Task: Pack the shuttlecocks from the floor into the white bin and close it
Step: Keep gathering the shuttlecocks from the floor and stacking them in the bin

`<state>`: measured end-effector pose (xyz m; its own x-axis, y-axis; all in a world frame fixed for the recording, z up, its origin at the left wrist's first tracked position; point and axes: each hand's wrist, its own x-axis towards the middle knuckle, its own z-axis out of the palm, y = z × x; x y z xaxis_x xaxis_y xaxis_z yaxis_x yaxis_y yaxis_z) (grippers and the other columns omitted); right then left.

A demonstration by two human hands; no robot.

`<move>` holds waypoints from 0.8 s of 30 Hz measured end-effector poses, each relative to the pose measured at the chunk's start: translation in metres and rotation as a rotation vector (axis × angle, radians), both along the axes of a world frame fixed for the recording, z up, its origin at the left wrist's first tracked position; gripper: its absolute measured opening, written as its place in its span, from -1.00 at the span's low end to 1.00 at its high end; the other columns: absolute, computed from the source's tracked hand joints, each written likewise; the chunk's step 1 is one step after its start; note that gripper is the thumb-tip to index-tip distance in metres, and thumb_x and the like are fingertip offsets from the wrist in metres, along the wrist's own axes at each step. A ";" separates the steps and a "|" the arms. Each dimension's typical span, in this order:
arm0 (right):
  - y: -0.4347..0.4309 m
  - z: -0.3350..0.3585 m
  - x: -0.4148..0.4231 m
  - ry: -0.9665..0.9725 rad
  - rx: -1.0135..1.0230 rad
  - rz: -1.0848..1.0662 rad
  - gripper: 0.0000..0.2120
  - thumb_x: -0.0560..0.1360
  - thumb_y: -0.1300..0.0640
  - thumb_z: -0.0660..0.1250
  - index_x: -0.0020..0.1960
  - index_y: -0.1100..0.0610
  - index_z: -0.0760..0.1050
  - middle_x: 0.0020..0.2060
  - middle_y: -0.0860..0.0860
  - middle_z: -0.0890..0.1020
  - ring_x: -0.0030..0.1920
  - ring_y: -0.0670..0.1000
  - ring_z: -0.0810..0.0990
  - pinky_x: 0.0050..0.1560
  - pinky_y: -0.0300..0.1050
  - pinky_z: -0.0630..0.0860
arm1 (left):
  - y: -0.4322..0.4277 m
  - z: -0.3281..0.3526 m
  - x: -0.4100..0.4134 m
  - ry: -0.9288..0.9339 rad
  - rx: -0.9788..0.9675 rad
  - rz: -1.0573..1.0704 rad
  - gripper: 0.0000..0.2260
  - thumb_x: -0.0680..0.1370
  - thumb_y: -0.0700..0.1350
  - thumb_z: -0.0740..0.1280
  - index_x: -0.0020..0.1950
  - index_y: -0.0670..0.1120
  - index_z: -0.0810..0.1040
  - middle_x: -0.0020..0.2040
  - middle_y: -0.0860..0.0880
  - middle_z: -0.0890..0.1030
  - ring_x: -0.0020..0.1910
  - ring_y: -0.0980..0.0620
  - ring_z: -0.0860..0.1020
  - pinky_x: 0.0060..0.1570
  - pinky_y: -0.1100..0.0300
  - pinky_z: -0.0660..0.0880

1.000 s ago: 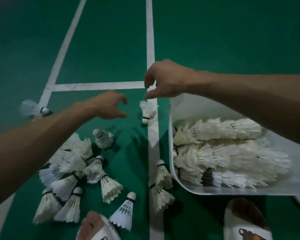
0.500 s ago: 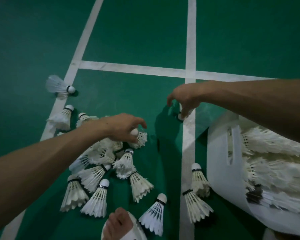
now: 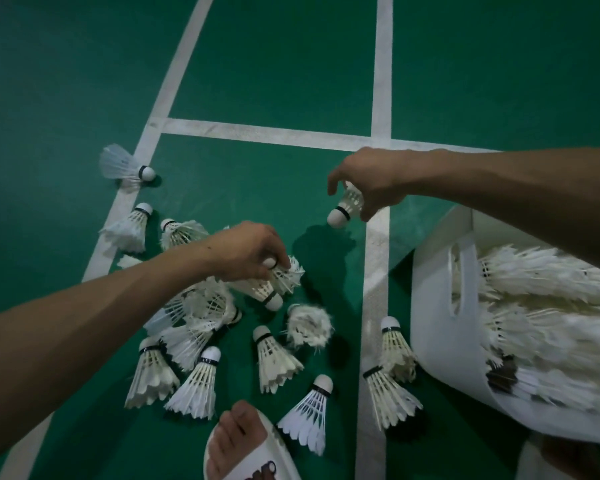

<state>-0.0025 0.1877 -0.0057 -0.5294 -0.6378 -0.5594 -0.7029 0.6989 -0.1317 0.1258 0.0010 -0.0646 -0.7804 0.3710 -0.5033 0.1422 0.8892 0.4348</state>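
Several white feather shuttlecocks (image 3: 274,358) lie scattered on the green court floor at lower left and centre. My left hand (image 3: 246,251) pinches two shuttlecocks (image 3: 278,278) just above the pile, one cork between its fingertips. My right hand (image 3: 368,181) holds one shuttlecock (image 3: 345,207) by its feathers, cork pointing down, lifted off the floor left of the white line. The white bin (image 3: 437,299) stands at the right, open, with rows of shuttlecocks (image 3: 541,306) stacked inside. No lid is in view.
White court lines (image 3: 378,237) cross the green floor. A foot in a white slide sandal (image 3: 243,445) stands at the bottom centre, close to the nearest shuttlecocks. A second sandal (image 3: 561,459) shows at the bottom right below the bin. A single shuttlecock (image 3: 125,164) lies apart at the far left.
My right hand has closed on the shuttlecock near the line and lifted it. My left hand has gripped shuttlecocks from the pile. The view has shifted left, away from the bin.
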 end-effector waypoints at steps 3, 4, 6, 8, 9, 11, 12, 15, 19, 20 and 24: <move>0.009 0.015 0.002 0.059 -0.130 -0.025 -0.35 0.29 0.16 0.58 0.33 0.04 0.44 0.18 0.10 0.52 0.06 0.07 0.45 -0.05 -0.13 0.33 | 0.001 0.017 -0.006 0.006 0.145 0.193 -0.72 0.41 -0.18 0.49 0.03 0.15 0.62 0.11 0.10 0.59 -0.02 0.14 0.55 0.01 0.23 0.46; 0.013 0.021 0.002 0.077 -0.165 -0.037 -0.38 0.29 0.16 0.57 0.31 0.03 0.46 0.16 0.10 0.52 0.03 0.05 0.42 -0.05 -0.13 0.33 | 0.003 0.025 -0.008 0.009 0.197 0.247 -0.71 0.40 -0.18 0.50 -0.01 0.17 0.60 0.08 0.11 0.59 -0.04 0.15 0.56 0.00 0.22 0.49; 0.024 0.033 0.001 0.112 -0.230 -0.079 -0.45 0.30 0.16 0.56 0.26 0.02 0.51 0.09 0.08 0.52 -0.02 0.01 0.39 -0.06 -0.13 0.32 | 0.011 0.042 -0.012 0.022 0.277 0.326 -0.73 0.37 -0.12 0.52 -0.01 0.16 0.61 0.03 0.12 0.62 -0.09 0.14 0.60 -0.07 0.18 0.57; 0.037 0.046 0.001 0.144 -0.276 -0.108 -0.50 0.31 0.15 0.56 0.22 0.03 0.54 -0.01 0.02 0.49 -0.05 0.00 0.40 -0.07 -0.16 0.29 | 0.023 0.058 -0.016 0.040 0.342 0.396 -0.72 0.34 -0.08 0.53 0.02 0.10 0.64 -0.02 0.10 0.64 -0.13 0.12 0.62 -0.18 0.23 0.59; 0.044 0.053 0.002 0.156 -0.296 -0.125 -0.51 0.31 0.15 0.56 0.22 0.03 0.55 -0.03 -0.01 0.47 -0.05 0.00 0.40 -0.06 -0.17 0.28 | 0.029 0.066 -0.018 0.057 0.370 0.425 -0.71 0.32 -0.06 0.53 0.02 0.08 0.65 -0.02 0.10 0.64 -0.14 0.13 0.62 -0.22 0.30 0.56; 0.057 0.067 0.006 0.196 -0.341 -0.161 -0.53 0.32 0.16 0.55 0.21 0.04 0.56 -0.03 -0.01 0.47 -0.03 -0.02 0.40 -0.05 -0.20 0.27 | 0.042 0.081 -0.021 0.094 0.406 0.465 -0.70 0.28 0.02 0.50 -0.01 0.07 0.67 0.00 0.12 0.65 -0.13 0.18 0.61 -0.22 0.36 0.51; 0.065 0.074 0.008 0.217 -0.362 -0.186 -0.54 0.32 0.16 0.55 0.20 0.05 0.56 -0.03 -0.01 0.48 -0.03 -0.03 0.40 -0.05 -0.21 0.26 | 0.049 0.090 -0.022 0.103 0.424 0.472 -0.70 0.26 0.06 0.47 -0.03 0.07 0.67 0.00 0.12 0.65 -0.13 0.18 0.61 -0.18 0.33 0.52; 0.093 0.094 0.013 0.246 -0.420 -0.273 -0.56 0.34 0.16 0.54 0.20 0.05 0.56 -0.06 -0.07 0.44 -0.03 -0.03 0.40 -0.12 -0.23 0.28 | 0.066 0.117 -0.026 0.134 0.468 0.453 -0.72 0.27 0.08 0.40 -0.06 0.06 0.67 -0.03 0.11 0.68 -0.13 0.16 0.64 -0.10 0.28 0.56; 0.139 0.117 0.019 0.291 -0.474 -0.390 -0.56 0.33 0.18 0.54 0.18 0.03 0.56 -0.04 -0.06 0.45 -0.02 0.01 0.42 -0.02 -0.16 0.28 | 0.089 0.151 -0.029 0.175 0.520 0.389 -0.77 0.29 0.01 0.41 -0.08 0.03 0.67 -0.04 0.09 0.69 -0.12 0.19 0.65 -0.06 0.28 0.57; 0.152 0.121 0.021 0.303 -0.477 -0.414 -0.56 0.32 0.18 0.54 0.18 0.02 0.56 -0.04 -0.06 0.46 -0.03 0.02 0.43 -0.03 -0.15 0.29 | 0.096 0.161 -0.029 0.183 0.539 0.362 -0.78 0.30 -0.01 0.42 -0.08 0.02 0.66 -0.05 0.10 0.69 -0.12 0.19 0.65 -0.07 0.30 0.57; 0.205 0.127 0.024 0.354 -0.450 -0.516 -0.56 0.30 0.15 0.56 0.14 -0.03 0.58 -0.06 0.00 0.56 -0.09 0.05 0.50 -0.10 -0.18 0.32 | 0.131 0.190 -0.036 0.055 0.588 0.190 -0.72 0.31 -0.08 0.42 0.01 0.01 0.62 -0.06 0.12 0.68 -0.13 0.13 0.66 -0.14 0.37 0.56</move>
